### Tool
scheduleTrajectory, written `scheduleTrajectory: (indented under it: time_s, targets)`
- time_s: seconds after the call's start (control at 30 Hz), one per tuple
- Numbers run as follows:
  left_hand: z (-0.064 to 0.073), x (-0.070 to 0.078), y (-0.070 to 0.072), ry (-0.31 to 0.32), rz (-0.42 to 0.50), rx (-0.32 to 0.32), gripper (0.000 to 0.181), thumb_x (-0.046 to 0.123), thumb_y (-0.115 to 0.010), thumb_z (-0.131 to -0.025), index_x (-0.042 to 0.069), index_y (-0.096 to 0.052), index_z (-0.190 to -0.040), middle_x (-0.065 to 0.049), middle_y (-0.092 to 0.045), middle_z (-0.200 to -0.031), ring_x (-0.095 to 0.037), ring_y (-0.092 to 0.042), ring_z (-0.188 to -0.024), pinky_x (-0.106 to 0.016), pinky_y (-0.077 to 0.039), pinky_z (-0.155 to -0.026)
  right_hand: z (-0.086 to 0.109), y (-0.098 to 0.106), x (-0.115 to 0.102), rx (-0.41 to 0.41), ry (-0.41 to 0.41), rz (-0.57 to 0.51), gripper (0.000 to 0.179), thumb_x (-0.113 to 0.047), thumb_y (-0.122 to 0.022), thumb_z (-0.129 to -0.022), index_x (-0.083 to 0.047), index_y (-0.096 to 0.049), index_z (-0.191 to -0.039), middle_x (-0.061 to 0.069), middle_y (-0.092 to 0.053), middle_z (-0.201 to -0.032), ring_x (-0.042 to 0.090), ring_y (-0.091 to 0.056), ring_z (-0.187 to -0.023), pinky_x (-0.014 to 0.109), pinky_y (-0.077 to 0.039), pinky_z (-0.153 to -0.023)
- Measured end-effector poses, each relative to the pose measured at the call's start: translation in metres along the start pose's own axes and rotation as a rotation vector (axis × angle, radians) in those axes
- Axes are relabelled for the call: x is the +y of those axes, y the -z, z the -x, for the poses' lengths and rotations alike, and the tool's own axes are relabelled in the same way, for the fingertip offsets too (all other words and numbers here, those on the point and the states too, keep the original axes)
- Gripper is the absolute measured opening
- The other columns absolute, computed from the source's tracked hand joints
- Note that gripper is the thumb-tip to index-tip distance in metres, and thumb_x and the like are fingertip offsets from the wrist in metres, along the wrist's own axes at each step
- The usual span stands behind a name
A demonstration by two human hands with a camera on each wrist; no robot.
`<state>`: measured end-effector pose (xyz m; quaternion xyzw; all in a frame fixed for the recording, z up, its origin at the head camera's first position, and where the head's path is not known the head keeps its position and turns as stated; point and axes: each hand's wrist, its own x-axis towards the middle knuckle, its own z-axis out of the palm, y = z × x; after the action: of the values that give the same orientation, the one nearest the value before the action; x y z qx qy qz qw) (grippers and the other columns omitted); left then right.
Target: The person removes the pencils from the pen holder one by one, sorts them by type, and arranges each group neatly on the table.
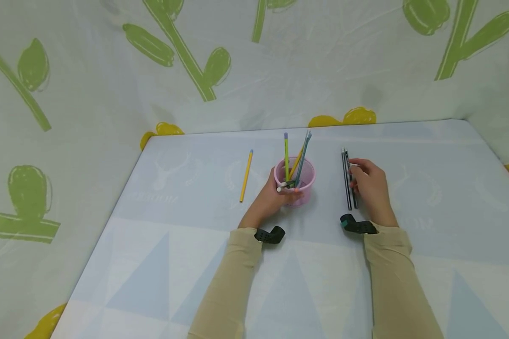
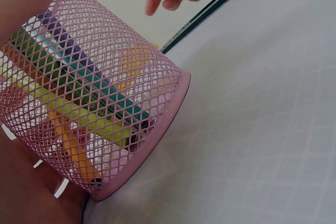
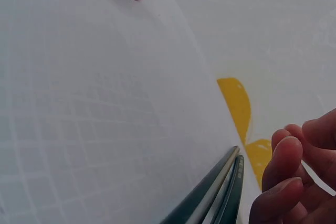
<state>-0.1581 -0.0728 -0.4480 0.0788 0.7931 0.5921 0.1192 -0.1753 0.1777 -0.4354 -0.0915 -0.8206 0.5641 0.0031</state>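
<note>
Two hands at work over a pale, patterned surface (image 1: pixel 135 273). The left hand (image 1: pixel 266 201) grasps a pink mesh cup (image 1: pixel 306 194), its fingers and thumb wrapped about the side; the cup is located between a loose yellow pencil (image 1: pixel 246 176) on the left and two dark pencils (image 1: pixel 346 181) on the right. Within the cup stand a lime-green pencil (image 1: pixel 286 155), another yellow one and blue-green pencils (image 1: pixel 304 155), their upper ends projecting above the rim. The right hand (image 1: pixel 372 188) is released, its fingers loosely bent beside the dark pencils, which lie nearly parallel and close together; whether a fingertip touches the nearer one cannot be determined. A black wrist device (image 1: pixel 271 234) is worn at each beige sleeve (image 1: pixel 222 285). Behind the surface hangs a light cloth (image 1: pixel 280 84) printed with green leaves and yellow shapes.
</note>
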Motion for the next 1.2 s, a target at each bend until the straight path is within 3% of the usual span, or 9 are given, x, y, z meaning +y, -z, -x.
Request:
scheduleTrajectory:
  time_s: [0.7,0.87,1.2]
  targets:
    - [0.001,0.003,0.0,0.038,0.002,-0.008,0.089,0.045,-0.076,-0.064,0.05,-0.018,-0.131,0.015,-0.035,-0.132,-0.012,-0.033,-0.122,-0.049,-0.024,-0.099,0.003,-0.018,-0.009,-0.03,0.078,-0.011,0.035,-0.034,-0.042,-0.093,-0.016,-0.053,-0.12,0.01,-0.057,-0.098,0.022,-0.054,-0.068,0.025,-0.045,-0.053]
    - [0.0,0.002,-0.001,0.016,0.007,-0.004,0.089,0.049,-0.076,-0.061,0.05,-0.019,-0.13,0.016,-0.037,-0.131,-0.011,-0.035,-0.12,-0.049,-0.025,-0.099,0.001,-0.021,-0.009,-0.03,0.087,-0.019,0.032,-0.035,-0.041,-0.093,-0.018,-0.054,-0.118,0.008,-0.057,-0.096,0.022,-0.053,-0.07,0.023,-0.045,-0.056]
    - [-0.001,0.0,-0.001,0.02,0.004,0.011,0.089,0.051,-0.076,-0.06,0.05,-0.019,-0.129,0.015,-0.036,-0.13,-0.013,-0.035,-0.12,-0.051,-0.028,-0.097,0.0,-0.033,-0.006,-0.164,0.127,0.013,0.034,-0.038,-0.044,-0.092,-0.02,-0.052,-0.12,0.007,-0.057,-0.098,0.022,-0.055,-0.075,0.025,-0.047,-0.058]
